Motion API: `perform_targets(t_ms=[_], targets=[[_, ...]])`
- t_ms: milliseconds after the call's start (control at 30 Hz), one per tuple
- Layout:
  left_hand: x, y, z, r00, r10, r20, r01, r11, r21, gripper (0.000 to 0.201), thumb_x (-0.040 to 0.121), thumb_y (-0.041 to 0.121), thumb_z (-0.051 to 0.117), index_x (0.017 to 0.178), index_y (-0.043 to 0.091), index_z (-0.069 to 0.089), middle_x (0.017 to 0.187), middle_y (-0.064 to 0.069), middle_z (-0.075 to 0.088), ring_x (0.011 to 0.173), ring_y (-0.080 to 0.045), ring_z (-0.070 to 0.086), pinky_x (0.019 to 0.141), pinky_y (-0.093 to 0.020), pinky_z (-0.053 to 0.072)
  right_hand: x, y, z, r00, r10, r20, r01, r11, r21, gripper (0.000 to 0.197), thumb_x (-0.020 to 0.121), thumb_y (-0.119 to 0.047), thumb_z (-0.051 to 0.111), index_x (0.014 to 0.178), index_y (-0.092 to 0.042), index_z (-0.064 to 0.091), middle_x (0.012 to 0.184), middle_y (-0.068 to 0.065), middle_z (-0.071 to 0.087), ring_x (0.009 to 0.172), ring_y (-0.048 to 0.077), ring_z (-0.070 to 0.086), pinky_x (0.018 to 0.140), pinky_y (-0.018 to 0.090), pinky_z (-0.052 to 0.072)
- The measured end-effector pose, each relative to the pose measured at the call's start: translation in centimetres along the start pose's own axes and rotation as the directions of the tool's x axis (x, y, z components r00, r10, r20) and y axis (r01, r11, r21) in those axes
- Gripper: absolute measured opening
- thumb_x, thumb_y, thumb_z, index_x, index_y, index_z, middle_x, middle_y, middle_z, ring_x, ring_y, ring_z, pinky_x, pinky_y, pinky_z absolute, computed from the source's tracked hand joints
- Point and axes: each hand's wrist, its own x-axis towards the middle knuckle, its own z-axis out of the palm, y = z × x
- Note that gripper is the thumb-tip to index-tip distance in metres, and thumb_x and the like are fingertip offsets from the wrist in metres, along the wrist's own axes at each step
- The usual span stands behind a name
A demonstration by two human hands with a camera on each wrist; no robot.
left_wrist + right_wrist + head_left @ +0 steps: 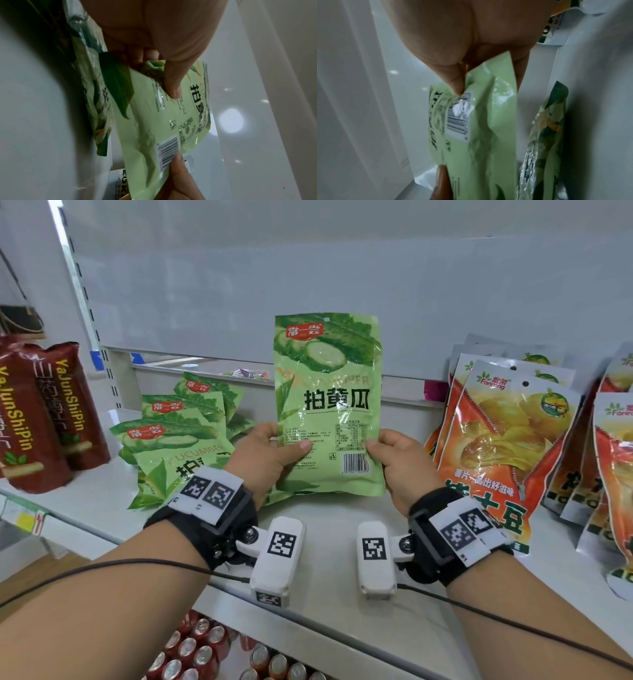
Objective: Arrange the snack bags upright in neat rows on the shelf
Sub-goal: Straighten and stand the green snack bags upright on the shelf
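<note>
A green cucumber snack bag (329, 405) stands upright at the middle of the white shelf (325, 529), held between both hands. My left hand (270, 453) pinches its lower left edge, thumb on the front. My right hand (399, 460) pinches the lower right edge by the barcode. The left wrist view shows the thumb (173, 81) pressed on the bag (154, 128). In the right wrist view the thumb (455, 81) pinches the bag (479, 135) near the barcode. Several more green cucumber bags (185, 426) lie slumped in a loose pile to the left.
Dark red snack bags (44, 412) stand at the far left of the shelf. Orange potato-chip bags (503, 446) lean in rows on the right. Red drink cans (205, 652) fill the shelf below. A white back panel (308, 285) closes the rear.
</note>
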Motion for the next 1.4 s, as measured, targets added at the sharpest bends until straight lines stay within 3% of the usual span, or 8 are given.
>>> perform_targets(t_ms=[167, 500, 600, 667, 767, 900, 1167, 1400], targets=[[0.3, -0.5, 0.1, 0.999, 0.053, -0.008, -0.053, 0.997, 0.055, 0.024, 0.076, 0.017, 0.077, 0.09, 0.015, 0.058, 0.069, 0.0, 0.067, 0.064, -0.02, 0.061, 0.057, -0.031, 0.051, 0.2, 0.2, -0.2, 1.0, 0.008, -0.012, -0.008, 1.0, -0.01, 0.025, 0.095, -0.001, 0.045, 0.082, -0.012, 0.063, 0.092, 0.016, 0.066, 0.086, 0.027, 0.06, 0.093, 0.052, 0.046], [0.2, 0.1, 0.2, 0.989, 0.031, 0.147, -0.066, 0.969, 0.239, 0.052, 0.065, 0.036, 0.08, 0.104, 0.012, 0.056, 0.063, 0.003, 0.058, 0.048, -0.008, 0.05, 0.047, -0.022, 0.04, 0.6, 0.2, -0.7, 0.999, -0.005, -0.044, 0.012, 0.986, 0.165, 0.018, 0.091, 0.0, 0.053, 0.094, -0.015, 0.063, 0.094, 0.007, 0.07, 0.086, 0.024, 0.066, 0.085, 0.042, 0.054], [-0.1, 0.9, 0.6, 0.984, 0.019, 0.18, -0.046, 0.988, 0.147, 0.059, 0.064, 0.048, 0.073, 0.11, 0.014, 0.058, 0.082, 0.003, 0.072, 0.071, -0.012, 0.067, 0.06, -0.026, 0.051, 0.6, 0.0, -1.0, 0.999, -0.008, -0.033, 0.014, 0.98, 0.197, 0.02, 0.09, 0.004, 0.051, 0.096, -0.01, 0.063, 0.094, 0.009, 0.07, 0.087, 0.026, 0.066, 0.086, 0.042, 0.054], [0.0, 1.6, 1.0, 0.989, 0.001, 0.149, 0.007, 0.999, -0.05, 0.044, 0.075, 0.04, 0.068, 0.111, 0.014, 0.059, 0.096, -0.003, 0.073, 0.087, -0.019, 0.069, 0.074, -0.032, 0.055, 0.5, -0.1, -1.2, 1.0, 0.007, 0.019, -0.011, 0.975, 0.22, 0.02, 0.09, 0.004, 0.05, 0.095, -0.01, 0.064, 0.084, 0.006, 0.073, 0.078, 0.021, 0.069, 0.074, 0.035, 0.058], [0.3, 2.7, 1.4, 0.996, 0.003, 0.09, 0.017, 0.975, -0.221, 0.009, 0.09, 0.012, 0.059, 0.098, 0.016, 0.062, 0.083, 0.003, 0.074, 0.076, -0.012, 0.07, 0.066, -0.027, 0.055, 0.3, -0.2, -1.1, 0.998, 0.01, 0.058, -0.022, 0.975, 0.222, 0.017, 0.09, -0.001, 0.054, 0.093, -0.012, 0.066, 0.079, 0.001, 0.074, 0.071, 0.015, 0.07, 0.06, 0.027, 0.057], [0.0, 2.9, 2.0, 0.989, 0.025, 0.143, 0.001, 0.984, -0.177, 0.015, 0.089, 0.0, 0.056, 0.092, 0.013, 0.064, 0.074, 0.002, 0.073, 0.063, -0.011, 0.067, 0.052, -0.021, 0.052, 0.5, -0.6, -1.0, 0.996, -0.067, -0.057, 0.079, 0.962, 0.261, 0.012, 0.09, -0.005, 0.056, 0.092, -0.014, 0.064, 0.08, -0.002, 0.073, 0.074, 0.013, 0.068, 0.067, 0.029, 0.057], [0.2, 4.1, 3.1, 0.99, 0.048, 0.131, -0.007, 0.954, -0.299, 0.012, 0.093, 0.003, 0.051, 0.099, 0.006, 0.061, 0.083, -0.007, 0.072, 0.069, -0.018, 0.069, 0.061, -0.028, 0.058, 0.3, -1.2, -1.8, 0.984, -0.157, -0.086, 0.17, 0.969, 0.18, 0.018, 0.089, -0.008, 0.059, 0.085, -0.022, 0.068, 0.083, -0.003, 0.074, 0.081, 0.015, 0.07, 0.076, 0.037, 0.055], [0.3, 3.7, 3.2, 0.992, 0.09, 0.091, -0.071, 0.978, -0.195, 0.017, 0.093, 0.001, 0.053, 0.089, 0.013, 0.064, 0.068, 0.003, 0.073, 0.059, -0.01, 0.068, 0.053, -0.021, 0.053, 0.6, -1.7, -2.3, 0.927, -0.348, -0.142, 0.369, 0.914, 0.169, 0.068, 0.087, 0.006, 0.053, 0.122, -0.051, 0.041, 0.13, -0.008, 0.046, 0.113, -0.007, 0.049, 0.076, 0.011, 0.05]])
